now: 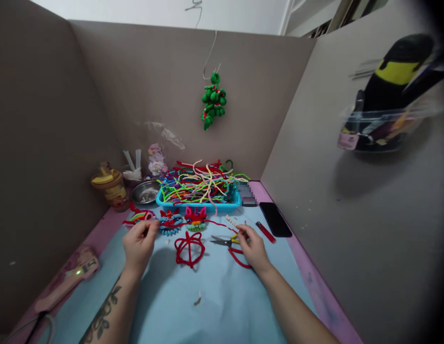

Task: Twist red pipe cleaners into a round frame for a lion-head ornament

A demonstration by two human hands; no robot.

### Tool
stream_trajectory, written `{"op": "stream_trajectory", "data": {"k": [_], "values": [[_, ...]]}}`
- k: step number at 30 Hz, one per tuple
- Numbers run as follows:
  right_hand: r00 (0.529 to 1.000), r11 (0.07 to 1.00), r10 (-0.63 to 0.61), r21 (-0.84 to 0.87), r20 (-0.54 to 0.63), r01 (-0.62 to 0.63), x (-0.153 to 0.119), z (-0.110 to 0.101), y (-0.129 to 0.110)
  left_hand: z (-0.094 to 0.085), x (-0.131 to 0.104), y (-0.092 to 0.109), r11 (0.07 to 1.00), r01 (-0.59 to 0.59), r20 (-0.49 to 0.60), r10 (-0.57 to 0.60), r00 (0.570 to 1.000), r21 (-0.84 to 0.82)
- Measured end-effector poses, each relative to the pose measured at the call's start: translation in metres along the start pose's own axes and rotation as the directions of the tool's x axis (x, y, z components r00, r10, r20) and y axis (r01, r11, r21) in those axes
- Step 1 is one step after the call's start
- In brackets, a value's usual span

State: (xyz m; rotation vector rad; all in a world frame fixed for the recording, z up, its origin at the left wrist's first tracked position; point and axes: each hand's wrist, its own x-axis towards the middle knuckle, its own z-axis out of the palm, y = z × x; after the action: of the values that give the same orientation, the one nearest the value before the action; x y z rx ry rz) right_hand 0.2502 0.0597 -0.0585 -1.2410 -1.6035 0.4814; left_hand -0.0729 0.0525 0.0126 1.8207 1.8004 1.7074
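A thin red pipe cleaner (218,222) is stretched across the work surface between my two hands. My left hand (139,244) pinches its left end, and my right hand (253,247) pinches the other end with thumb and forefinger. Below the strand sits a round red pipe-cleaner frame (189,250) with crossing loops. Scissors (222,241) lie with blades spread beside my right hand, which partly covers the handles. Behind the strand are two colourful pipe-cleaner figures, a blue-and-red one (170,222) and a red-and-pink one (195,219).
A blue tray (198,207) heaped with pipe cleaners stands at the back. To its left are a metal bowl (145,192) and a lidded cup (111,188). A black phone (275,220) and red cutter (265,232) lie right; a pink glue gun (73,279) lies left. Grey panels surround the table.
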Motion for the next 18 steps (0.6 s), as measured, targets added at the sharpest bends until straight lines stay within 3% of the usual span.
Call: {"op": "stream_trajectory", "data": {"k": [9,18], "values": [[0.995,1.0,0.01,0.015,-0.094,-0.009,0.008,-0.009,-0.003,-0.002,0.002,0.001,0.996,-0.083,0.01,0.083,0.996,-0.013],[0.983,0.996,-0.082,-0.049,-0.164,0.075,0.01,-0.015,-0.003,-0.005,0.001,0.003,0.993,-0.12,-0.011,0.12,0.993,0.0]]}}
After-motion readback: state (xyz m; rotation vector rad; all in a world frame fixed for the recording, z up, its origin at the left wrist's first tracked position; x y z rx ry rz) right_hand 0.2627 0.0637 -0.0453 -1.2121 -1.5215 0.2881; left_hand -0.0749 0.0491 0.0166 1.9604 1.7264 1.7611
